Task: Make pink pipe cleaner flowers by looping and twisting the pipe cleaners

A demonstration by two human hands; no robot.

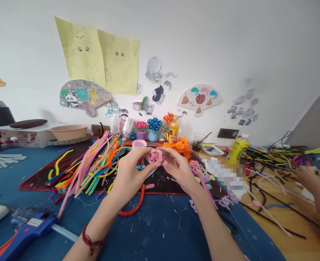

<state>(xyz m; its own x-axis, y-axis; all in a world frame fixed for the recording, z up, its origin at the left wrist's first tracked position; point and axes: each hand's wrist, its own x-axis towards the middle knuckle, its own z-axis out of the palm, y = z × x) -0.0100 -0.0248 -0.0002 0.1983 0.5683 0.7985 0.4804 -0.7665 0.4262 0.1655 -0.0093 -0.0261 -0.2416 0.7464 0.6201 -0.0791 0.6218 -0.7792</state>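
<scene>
Between my two hands, over the dark mat point(160, 186), is a small pink pipe-cleaner flower point(156, 156), bent into loops. My left hand point(132, 168) pinches its left side, fingers curled. My right hand point(177, 165) closes on the flower's other side with thumb and fingers. Just behind my left hand stands a pink round pot point(139, 144). A red pipe cleaner point(138, 206) curves below my hands. Left of them lies a heap of many-coloured pipe cleaners point(94, 163); to the right are orange pipe-cleaner loops point(180, 145) and long pink strands point(205, 181).
A blue glue gun point(31, 230) lies front left. Finished flower pots point(154, 135) and an orange drink bottle point(173, 129) line the back. A yellow bottle point(237, 148) stands right. Another person's hand point(314, 181) is over strands at far right. A bowl point(69, 132) sits back left.
</scene>
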